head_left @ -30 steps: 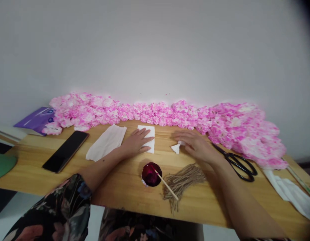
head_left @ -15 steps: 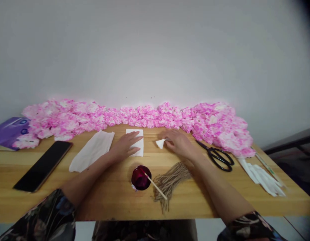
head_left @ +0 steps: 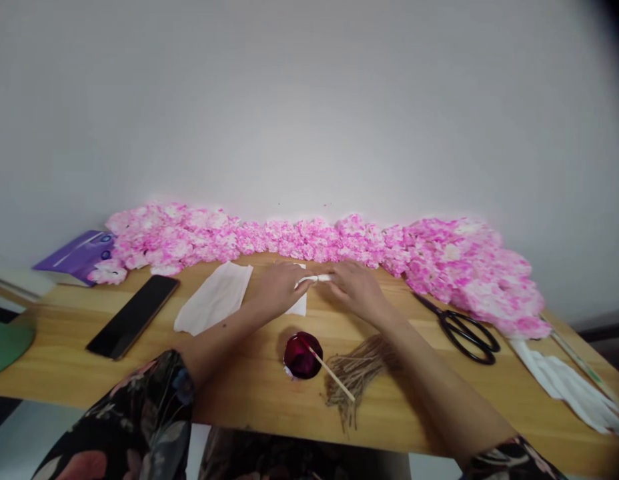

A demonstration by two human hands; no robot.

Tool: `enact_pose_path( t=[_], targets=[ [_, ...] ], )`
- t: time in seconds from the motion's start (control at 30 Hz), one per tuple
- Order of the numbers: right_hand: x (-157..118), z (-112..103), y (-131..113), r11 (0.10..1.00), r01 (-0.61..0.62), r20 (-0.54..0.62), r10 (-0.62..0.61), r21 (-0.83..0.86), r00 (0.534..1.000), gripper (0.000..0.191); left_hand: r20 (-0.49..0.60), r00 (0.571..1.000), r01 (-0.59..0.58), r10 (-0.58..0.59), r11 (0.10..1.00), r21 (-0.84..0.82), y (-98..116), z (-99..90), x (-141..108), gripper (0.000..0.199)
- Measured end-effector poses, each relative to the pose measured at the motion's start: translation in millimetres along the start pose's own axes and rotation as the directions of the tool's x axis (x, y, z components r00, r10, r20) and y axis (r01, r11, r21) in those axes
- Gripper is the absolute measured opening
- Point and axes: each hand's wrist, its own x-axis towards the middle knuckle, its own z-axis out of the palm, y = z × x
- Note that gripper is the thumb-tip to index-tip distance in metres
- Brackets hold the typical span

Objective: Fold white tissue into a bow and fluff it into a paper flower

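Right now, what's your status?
Left hand, right hand: both holding narrow white papery bundle. Flat white sheet partly hidden by left hand. Round dark-red container apart, nearer body.

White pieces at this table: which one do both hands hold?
The narrow white strip, held between the left hand and right hand. The wide sheet, the small rectangle and the long strips at far right lie on the table instead.

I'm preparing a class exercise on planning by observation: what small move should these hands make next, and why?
Probably gently spread one end of the white bundle: the left hand and right hand hold it from opposite ends, its middle looks cinched, and it seems narrow between them.
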Motion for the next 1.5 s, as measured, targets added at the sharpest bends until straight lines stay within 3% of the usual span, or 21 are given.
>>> enact_pose_path(
  t=[0.13,0.23,0.37,0.53,0.67,1.13,1.23,1.37,1.5],
  targets=[
    [-8,3,4,1.000,-0.003,-0.122,0.002,-0.006,0.993,0.039,-0.072,0.997,-0.020,0.024,0.999,0.047,-6,6.3,-10,0.023],
    [-9,4,-1,0.998,0.049,-0.120,-0.052,-0.026,0.991,0.043,-0.072,0.992,-0.098,0.103,0.993,0.062,-2,6.8,-13,0.025],
    [-8,8,-8,0.998,0.062,-0.030,-0.062,-0.005,0.998,0.038,-0.045,0.982,-0.180,0.183,0.981,0.068,5,6.1,-13,0.028],
    [-9,11,-7,0.998,0.057,0.013,-0.057,0.014,0.998,0.021,-0.046,0.979,-0.195,0.198,0.979,0.067,7,6.9,-13,0.028],
    [-8,8,-8,0.998,0.062,0.045,-0.062,0.006,0.997,0.021,-0.060,0.979,-0.189,0.193,0.979,0.072,7,7.6,-12,0.026],
    [-9,8,-10,0.999,0.020,0.051,-0.022,0.035,0.998,0.018,-0.053,0.951,-0.294,0.306,0.942,0.161,7,6.4,-12,0.030],
    [-12,4,-5,0.991,-0.028,0.052,0.022,0.132,0.998,0.031,-0.095,0.961,-0.248,0.260,0.961,0.120,1,9.7,-12,0.026],
    [-16,1,6,0.971,-0.114,0.004,0.116,0.209,0.993,0.057,-0.155,0.981,-0.118,0.114,0.993,-0.018,-5,11.8,-11,0.023],
    [-16,4,11,0.987,-0.052,-0.055,0.061,0.154,0.997,0.060,-0.140,0.987,-0.081,0.076,0.996,-0.035,-5,8.9,-11,0.024]
  ],
)
